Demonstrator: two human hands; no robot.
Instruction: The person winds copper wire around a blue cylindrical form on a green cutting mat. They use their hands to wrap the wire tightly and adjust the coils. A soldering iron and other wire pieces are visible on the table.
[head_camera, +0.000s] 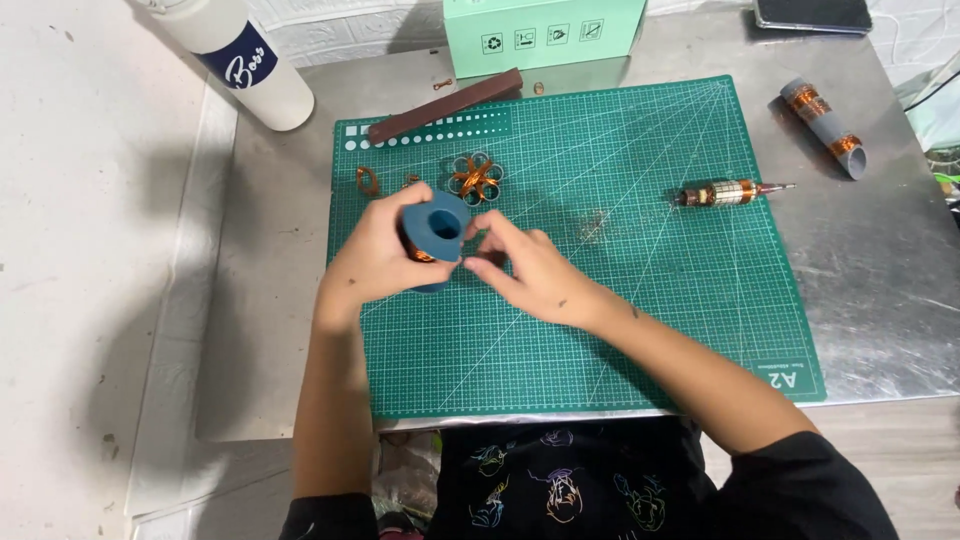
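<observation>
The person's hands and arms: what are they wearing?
Both the left hand and the right hand are bare: no gloves, rings or watch visible. The forearms are uncovered; short black sleeves begin near the elbows, part of a black top with colourful line drawings.

A craft workbench; green cutting mat (640, 300) on metal table (880, 290); copper-wire coils (476, 178).

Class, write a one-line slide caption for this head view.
Left hand holds a blue tube over a green cutting mat while the right hand fingers its rim.

Blue tube (437, 232), green gridded mat (640, 300)
</observation>
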